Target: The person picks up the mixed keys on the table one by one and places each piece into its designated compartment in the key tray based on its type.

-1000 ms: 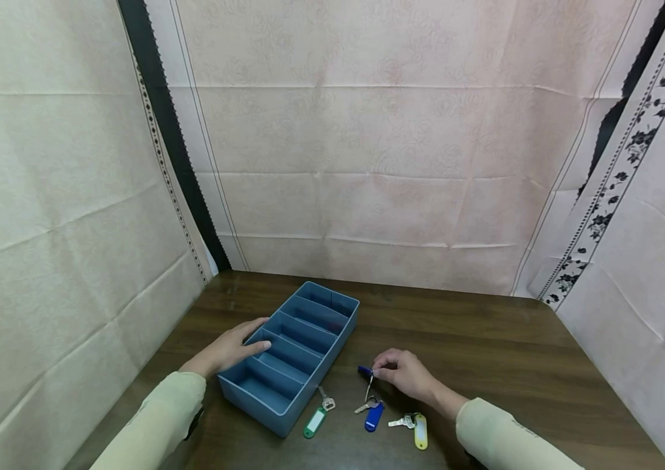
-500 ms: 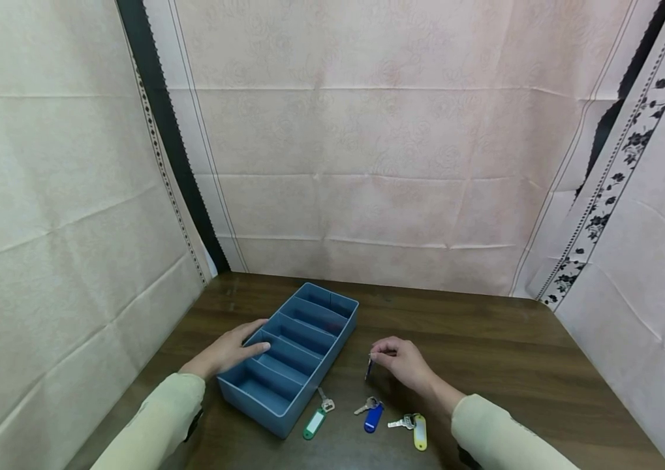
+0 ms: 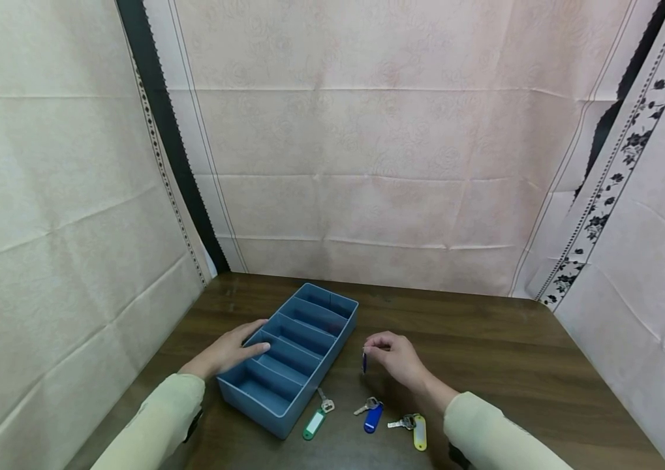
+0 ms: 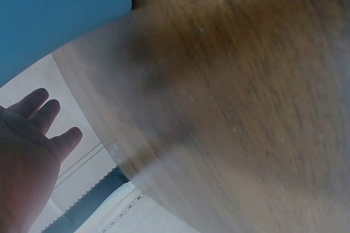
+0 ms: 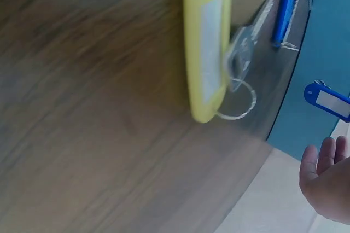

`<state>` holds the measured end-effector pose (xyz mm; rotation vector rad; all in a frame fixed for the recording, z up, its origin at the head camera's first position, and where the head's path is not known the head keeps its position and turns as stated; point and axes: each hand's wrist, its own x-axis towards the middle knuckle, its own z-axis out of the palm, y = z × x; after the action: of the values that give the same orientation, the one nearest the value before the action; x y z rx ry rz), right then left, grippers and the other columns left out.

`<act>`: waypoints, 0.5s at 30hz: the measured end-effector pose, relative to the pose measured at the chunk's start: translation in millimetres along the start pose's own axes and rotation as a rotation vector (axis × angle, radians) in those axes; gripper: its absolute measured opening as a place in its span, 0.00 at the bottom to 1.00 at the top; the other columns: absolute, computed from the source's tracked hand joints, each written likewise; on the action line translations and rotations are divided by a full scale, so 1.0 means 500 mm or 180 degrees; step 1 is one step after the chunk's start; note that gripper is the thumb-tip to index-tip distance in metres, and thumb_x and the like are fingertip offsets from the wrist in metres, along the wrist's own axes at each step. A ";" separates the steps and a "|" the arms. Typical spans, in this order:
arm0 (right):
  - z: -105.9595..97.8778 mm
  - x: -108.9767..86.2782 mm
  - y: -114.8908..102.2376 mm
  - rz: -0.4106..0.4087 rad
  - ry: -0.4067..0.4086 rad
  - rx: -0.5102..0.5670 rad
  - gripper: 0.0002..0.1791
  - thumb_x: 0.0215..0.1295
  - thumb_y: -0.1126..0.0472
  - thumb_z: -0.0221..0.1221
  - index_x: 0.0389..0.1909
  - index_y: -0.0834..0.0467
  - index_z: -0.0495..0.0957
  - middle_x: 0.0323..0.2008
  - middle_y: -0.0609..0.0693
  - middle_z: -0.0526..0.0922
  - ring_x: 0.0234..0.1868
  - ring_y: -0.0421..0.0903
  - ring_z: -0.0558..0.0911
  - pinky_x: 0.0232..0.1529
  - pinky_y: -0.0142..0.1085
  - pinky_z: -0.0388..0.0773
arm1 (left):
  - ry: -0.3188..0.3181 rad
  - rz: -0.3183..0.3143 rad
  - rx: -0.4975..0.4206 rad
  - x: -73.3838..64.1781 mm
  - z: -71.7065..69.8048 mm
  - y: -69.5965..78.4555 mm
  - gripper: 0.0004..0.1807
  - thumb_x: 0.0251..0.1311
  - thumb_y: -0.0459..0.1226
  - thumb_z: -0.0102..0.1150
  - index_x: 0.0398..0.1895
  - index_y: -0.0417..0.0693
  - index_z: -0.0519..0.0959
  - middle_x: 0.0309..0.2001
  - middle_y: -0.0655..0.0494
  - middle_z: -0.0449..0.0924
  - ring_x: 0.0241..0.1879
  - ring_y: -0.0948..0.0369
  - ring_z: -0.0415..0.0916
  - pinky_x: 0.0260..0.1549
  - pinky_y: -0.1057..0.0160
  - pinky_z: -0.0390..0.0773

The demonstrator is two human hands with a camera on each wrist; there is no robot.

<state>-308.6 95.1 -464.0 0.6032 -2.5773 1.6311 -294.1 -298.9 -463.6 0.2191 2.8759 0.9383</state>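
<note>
My right hand [image 3: 398,359] pinches a blue key tag [image 5: 330,103] with a white label by the fingertips, above the table. In the head view the tag hangs edge-on below the fingers. My left hand [image 3: 229,349] rests on the left side of a blue divided box [image 3: 285,418], its thumb over the rim and its fingers straight along the outside. Near the box's right wall lie a key with a green tag [image 3: 314,424], a key with another blue tag [image 3: 373,418] and a key with a yellow tag [image 3: 420,432].
The box has several compartments in a row and lies at a slant on the brown wooden table [image 3: 485,365]. Pale cloth curtains [image 3: 367,163] stand behind the table and at both sides.
My right hand has lifted the blue tag up off the other keys and moved slightly left with it. The left hand and the box have stayed in place.
</note>
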 end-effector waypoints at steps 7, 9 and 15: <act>0.011 0.007 -0.015 0.0083 0.0116 0.0087 0.03 0.66 0.62 0.65 0.33 0.55 0.85 0.44 0.47 0.84 0.49 0.47 0.80 0.47 0.40 0.78 | 0.0001 0.0003 0.0004 -0.001 0.000 0.002 0.42 0.65 0.64 0.52 0.78 0.60 0.57 0.75 0.43 0.56 0.72 0.38 0.52 0.63 0.29 0.55; 0.014 0.008 -0.021 0.0091 0.0128 0.0130 0.03 0.66 0.61 0.65 0.33 0.55 0.85 0.44 0.47 0.84 0.48 0.46 0.80 0.47 0.40 0.78 | 0.0001 0.0000 0.0001 -0.001 0.000 0.002 0.42 0.65 0.64 0.52 0.78 0.60 0.57 0.75 0.43 0.56 0.72 0.38 0.52 0.63 0.29 0.55; 0.024 0.015 -0.043 0.0071 0.0207 0.0193 0.03 0.66 0.61 0.65 0.33 0.56 0.85 0.43 0.47 0.85 0.45 0.44 0.79 0.44 0.39 0.77 | -0.0001 -0.0003 -0.0006 -0.002 -0.001 0.003 0.42 0.65 0.64 0.52 0.78 0.60 0.57 0.75 0.43 0.56 0.72 0.38 0.52 0.63 0.29 0.55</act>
<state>-305.9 74.1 -449.3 0.5174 -2.5067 1.7112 -293.1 -298.0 -462.4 0.2175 2.8745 0.9406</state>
